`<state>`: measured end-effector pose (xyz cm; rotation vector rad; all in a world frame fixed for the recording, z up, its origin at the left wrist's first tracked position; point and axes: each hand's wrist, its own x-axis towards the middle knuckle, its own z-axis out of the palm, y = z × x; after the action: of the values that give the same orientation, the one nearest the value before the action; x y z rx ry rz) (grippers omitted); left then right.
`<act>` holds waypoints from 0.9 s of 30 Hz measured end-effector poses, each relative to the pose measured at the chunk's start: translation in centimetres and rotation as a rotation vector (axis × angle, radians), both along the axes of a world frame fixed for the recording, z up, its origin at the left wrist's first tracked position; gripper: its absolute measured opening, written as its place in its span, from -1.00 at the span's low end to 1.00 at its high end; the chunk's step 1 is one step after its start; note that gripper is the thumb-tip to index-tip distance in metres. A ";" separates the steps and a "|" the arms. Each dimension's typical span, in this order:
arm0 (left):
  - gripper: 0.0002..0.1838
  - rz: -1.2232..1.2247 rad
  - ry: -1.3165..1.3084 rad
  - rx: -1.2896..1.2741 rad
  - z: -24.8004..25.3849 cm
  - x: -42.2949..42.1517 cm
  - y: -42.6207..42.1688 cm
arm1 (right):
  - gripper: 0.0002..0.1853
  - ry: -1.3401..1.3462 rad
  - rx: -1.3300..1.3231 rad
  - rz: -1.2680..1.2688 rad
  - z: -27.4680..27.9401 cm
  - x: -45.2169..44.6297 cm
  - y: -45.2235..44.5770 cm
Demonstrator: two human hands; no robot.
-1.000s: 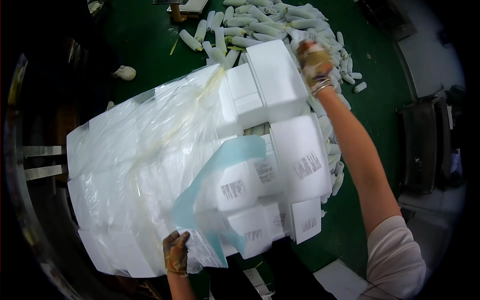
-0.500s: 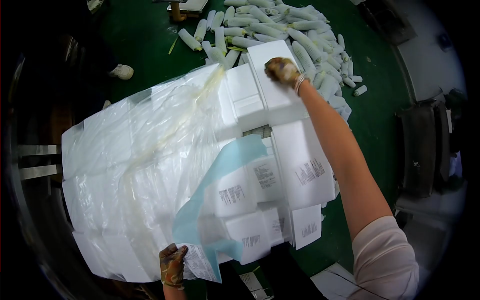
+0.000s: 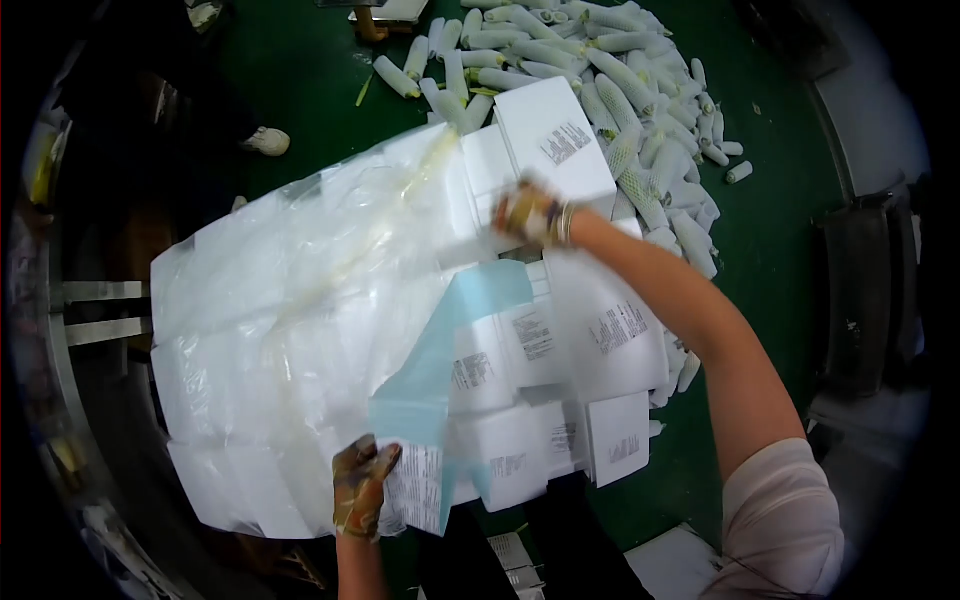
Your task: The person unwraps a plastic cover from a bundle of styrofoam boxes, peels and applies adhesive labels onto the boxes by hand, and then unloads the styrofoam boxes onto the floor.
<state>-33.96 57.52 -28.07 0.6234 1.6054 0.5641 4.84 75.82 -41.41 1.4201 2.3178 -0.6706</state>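
My left hand (image 3: 361,487), in a stained glove, pinches the end of a sheet of printed labels (image 3: 415,490) on a pale blue backing strip (image 3: 415,385). The strip runs up over white foam boxes (image 3: 610,330), several bearing printed labels. My right hand (image 3: 530,212), gloved and blurred, is over the boxes just below the top right box (image 3: 560,135), which has a label on its face. Whether its fingers hold anything is hidden by the blur. Clear plastic film (image 3: 300,290) covers the boxes on the left.
Many vegetables in white foam netting (image 3: 640,110) lie piled on the green floor (image 3: 775,300) behind and right of the boxes. Another person's shoe (image 3: 268,141) shows at upper left. A scale (image 3: 395,12) stands at the top, and a dark crate (image 3: 855,300) at the right.
My right hand has come from the netted pile across the top right box and down-left. A label now shows on that box. My left hand and the label sheet have shifted slightly.
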 end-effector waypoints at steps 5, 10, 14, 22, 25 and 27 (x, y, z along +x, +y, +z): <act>-0.72 -0.396 -0.086 0.061 3.9 0.4 4.9 | -0.38 0.923 0.015 -0.451 13.4 -11.2 -9.1; -0.70 -0.807 -0.294 0.363 4.1 -2.5 5.2 | -0.24 0.767 -0.008 -0.080 21.9 -17.4 -9.6; -0.87 -0.622 -0.221 -0.042 9.1 -2.8 5.0 | -0.76 0.684 -0.275 -0.280 25.3 -17.1 -9.3; -0.74 -0.476 -0.568 0.028 7.9 -6.2 0.7 | -0.76 0.924 -0.239 -0.788 26.6 -16.7 -15.5; -0.75 -0.891 -0.350 -0.122 7.7 -6.0 0.2 | -0.65 0.898 -0.170 -0.829 26.4 -17.8 -17.2; -0.75 -0.734 -0.368 -0.158 6.6 -7.3 -0.8 | -0.52 0.225 0.351 -0.631 26.1 -16.1 -18.3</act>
<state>-41.26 56.75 -21.44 0.8692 0.9650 -0.0025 -11.25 57.51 -15.28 2.3984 2.2114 -0.6230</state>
